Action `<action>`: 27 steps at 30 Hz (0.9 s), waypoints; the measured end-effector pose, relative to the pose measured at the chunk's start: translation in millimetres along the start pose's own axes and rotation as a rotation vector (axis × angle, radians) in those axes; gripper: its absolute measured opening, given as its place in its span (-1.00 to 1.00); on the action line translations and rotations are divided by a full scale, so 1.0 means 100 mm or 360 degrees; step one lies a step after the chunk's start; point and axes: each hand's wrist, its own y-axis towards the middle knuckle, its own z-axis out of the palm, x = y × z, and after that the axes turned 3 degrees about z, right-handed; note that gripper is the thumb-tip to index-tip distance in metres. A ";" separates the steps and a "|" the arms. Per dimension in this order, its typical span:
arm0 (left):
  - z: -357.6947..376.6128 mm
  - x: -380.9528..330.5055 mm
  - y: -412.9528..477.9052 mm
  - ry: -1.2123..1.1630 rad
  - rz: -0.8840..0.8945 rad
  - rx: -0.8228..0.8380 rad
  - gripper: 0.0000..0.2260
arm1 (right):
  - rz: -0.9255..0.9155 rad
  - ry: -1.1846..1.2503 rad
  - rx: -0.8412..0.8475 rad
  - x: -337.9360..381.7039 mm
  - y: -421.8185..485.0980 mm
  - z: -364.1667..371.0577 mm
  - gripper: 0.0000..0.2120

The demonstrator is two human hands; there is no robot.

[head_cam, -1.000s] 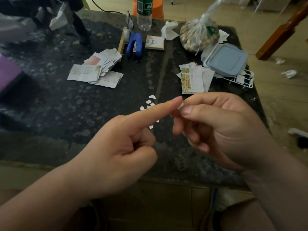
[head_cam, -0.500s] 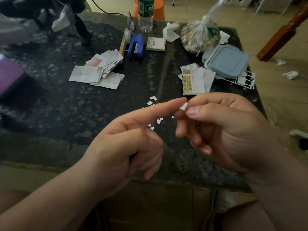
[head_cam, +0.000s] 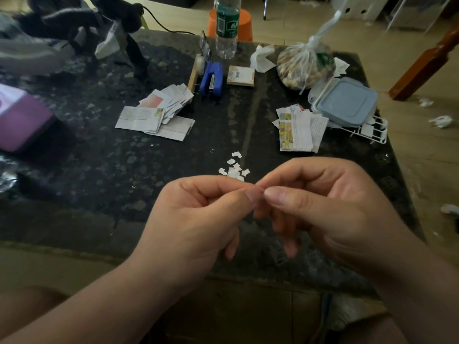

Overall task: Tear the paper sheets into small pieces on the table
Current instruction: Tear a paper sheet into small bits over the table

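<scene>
Paper sheets (head_cam: 295,130) at right: long axis near-far; left stack (head_cam: 149,117) crosswise. Left hand (head_cam: 198,219), right hand (head_cam: 335,214) pinch tip-to-tip, contents hidden.

Dark speckled table (head_cam: 99,170): left paper stack (head_cam: 154,115), right paper stack (head_cam: 296,129); torn bits (head_cam: 234,168) centre; stapler (head_cam: 211,78), bottle (head_cam: 227,26), tied bag (head_cam: 304,67), lidded box (head_cam: 347,103) far.

tabletop (head_cam: 99,175) free front-L, L paper stack (head_cam: 149,117), R paper stack (head_cam: 296,131) flank mid lane, scraps (head_cam: 234,170) there
</scene>
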 end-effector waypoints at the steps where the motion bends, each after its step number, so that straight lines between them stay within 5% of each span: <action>1: 0.01 0.01 0.00 0.0014 -0.0007 -0.0027 -0.82 | 0.0002 -0.0001 -0.0009 0.00 0.00 0.02 -0.87; 14: 0.09 0.07 -0.02 0.0124 0.0047 -0.0281 -0.84 | -0.0178 -0.0269 -0.0372 0.04 -0.06 0.24 -0.91; 22: 0.10 -0.02 -0.01 -0.0010 0.0024 -0.0128 -0.91 | -0.0258 -0.0025 -0.0309 -0.01 -0.03 0.18 -0.87; 27: 0.04 -0.03 0.01 0.0111 0.0046 -0.0194 -0.75 | -0.0087 0.0117 -0.0369 -0.01 0.01 0.14 -0.87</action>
